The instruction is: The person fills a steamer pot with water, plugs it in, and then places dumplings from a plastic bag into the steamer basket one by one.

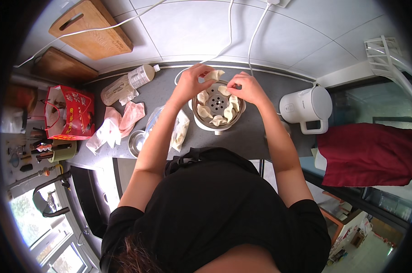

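Note:
A round electric steamer [218,129] stands on the grey counter before me, with several pale dumplings [204,111] arranged in a ring around the holes of its tray. My left hand [193,83] holds a dumpling [214,75] between thumb and fingers, over the steamer's far left rim. At the far right of the tray, my right hand [245,86] has its thumb and forefinger at another dumpling [223,90]; whether it grips it I cannot tell. Left of the steamer, partly behind my left forearm, lies a clear plastic bag [180,131] with more dumplings inside.
Left on the counter are a metal bowl [136,144], crumpled pink cloths [131,117], a plastic bottle [131,82] and a red bag [71,112]. A white electric kettle [306,105] and a dark red cloth [366,153] are at right. White cords [230,27] hang along the tiled wall.

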`<state>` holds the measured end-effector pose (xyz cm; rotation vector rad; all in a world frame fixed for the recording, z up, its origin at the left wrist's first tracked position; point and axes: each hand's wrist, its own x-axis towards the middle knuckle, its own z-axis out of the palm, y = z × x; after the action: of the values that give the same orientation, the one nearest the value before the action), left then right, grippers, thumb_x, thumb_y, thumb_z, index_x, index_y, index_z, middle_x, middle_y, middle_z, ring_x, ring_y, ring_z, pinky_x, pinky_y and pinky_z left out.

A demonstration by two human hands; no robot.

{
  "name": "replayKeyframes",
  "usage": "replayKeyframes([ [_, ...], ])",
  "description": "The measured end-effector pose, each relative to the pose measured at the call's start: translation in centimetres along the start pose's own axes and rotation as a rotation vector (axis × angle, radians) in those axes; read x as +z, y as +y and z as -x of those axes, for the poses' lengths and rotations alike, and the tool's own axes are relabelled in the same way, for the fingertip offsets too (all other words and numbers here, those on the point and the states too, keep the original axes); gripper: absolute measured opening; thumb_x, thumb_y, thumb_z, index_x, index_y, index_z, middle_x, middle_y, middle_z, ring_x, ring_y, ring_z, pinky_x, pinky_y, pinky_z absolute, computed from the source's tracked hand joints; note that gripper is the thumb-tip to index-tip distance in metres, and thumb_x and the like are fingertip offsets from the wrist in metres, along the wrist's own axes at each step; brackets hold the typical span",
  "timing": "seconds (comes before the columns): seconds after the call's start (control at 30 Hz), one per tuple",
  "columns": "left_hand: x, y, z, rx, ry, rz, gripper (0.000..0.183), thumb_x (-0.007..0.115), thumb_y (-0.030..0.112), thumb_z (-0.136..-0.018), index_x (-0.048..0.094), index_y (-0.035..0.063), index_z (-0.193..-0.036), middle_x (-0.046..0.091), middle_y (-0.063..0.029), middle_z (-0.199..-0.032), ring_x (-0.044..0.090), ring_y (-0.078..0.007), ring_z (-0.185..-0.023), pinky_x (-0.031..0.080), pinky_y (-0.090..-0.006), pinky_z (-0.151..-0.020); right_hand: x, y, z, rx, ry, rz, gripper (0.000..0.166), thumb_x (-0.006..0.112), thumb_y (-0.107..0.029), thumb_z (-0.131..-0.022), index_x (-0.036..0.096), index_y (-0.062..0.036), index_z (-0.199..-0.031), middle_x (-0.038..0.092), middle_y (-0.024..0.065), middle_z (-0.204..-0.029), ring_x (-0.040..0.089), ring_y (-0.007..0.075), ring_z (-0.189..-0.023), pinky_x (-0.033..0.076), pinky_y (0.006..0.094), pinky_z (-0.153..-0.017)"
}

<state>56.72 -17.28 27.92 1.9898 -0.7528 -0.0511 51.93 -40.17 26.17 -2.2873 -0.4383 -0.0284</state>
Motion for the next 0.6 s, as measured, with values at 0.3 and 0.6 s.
replayKeyframes([
  [0.3,-2.4,-0.1,-1.8,0.291,-0.528,-0.076,0.032,0.062,-0.001,-0.074,0.062,0.005,-0.105,0.062,-0.0092,-0.106,0.06,-0.0277,-0.097,0.049,-0.036,-0.084,0.4,0.2,0.0,0.014,0.025,-0.002,0.011,0.072,-0.015,-0.071,0.068,-0.0065,-0.076,0.065,0.0061,-0.074,0.059,0.0233,-0.075,0.049,0.0353,-0.069],
  [0.6,-1.5,0.1,-1.6,0.327,-0.549,-0.141,0.032,0.061,0.001,-0.073,0.062,0.0044,-0.105,0.061,-0.0112,-0.099,0.059,-0.0318,-0.092,0.048,-0.0393,-0.079,0.5,0.5,0.0,-0.021,0.053,-0.007,0.01,0.071,-0.013,-0.072,0.068,-0.0055,-0.077,0.064,0.0053,-0.074,0.058,0.0223,-0.075,0.048,0.0346,-0.068],
])
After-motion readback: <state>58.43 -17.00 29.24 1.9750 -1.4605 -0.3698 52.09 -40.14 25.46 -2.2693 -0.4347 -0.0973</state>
